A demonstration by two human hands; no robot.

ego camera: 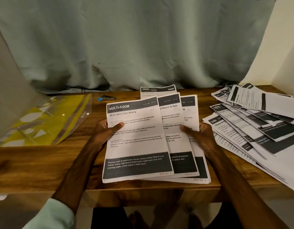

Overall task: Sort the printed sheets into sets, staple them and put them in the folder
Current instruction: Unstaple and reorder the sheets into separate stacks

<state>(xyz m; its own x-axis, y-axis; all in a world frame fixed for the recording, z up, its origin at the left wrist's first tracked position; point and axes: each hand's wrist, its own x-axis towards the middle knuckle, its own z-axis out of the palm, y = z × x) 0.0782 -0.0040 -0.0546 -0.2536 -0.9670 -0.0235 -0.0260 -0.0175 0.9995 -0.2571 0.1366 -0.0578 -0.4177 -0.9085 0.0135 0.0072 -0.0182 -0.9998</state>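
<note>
While three printed sheets [136, 142] fan out over the wooden surface [35, 162], the left hand [108, 129] pinches their left edge, thumb on the top "Multi-room Cloth Wiping" page, and the right hand [200, 136] grips their right edge. Left of this fan lie the stapler [106, 97] and the yellow folder [43, 123]; right of it lies the loose pile of sheets [258, 123].

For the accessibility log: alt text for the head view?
The left hand and right hand hold three fanned printed sheets over a wooden table. A loose pile of sheets lies at the right; a yellow folder and a stapler lie at the left.
</note>
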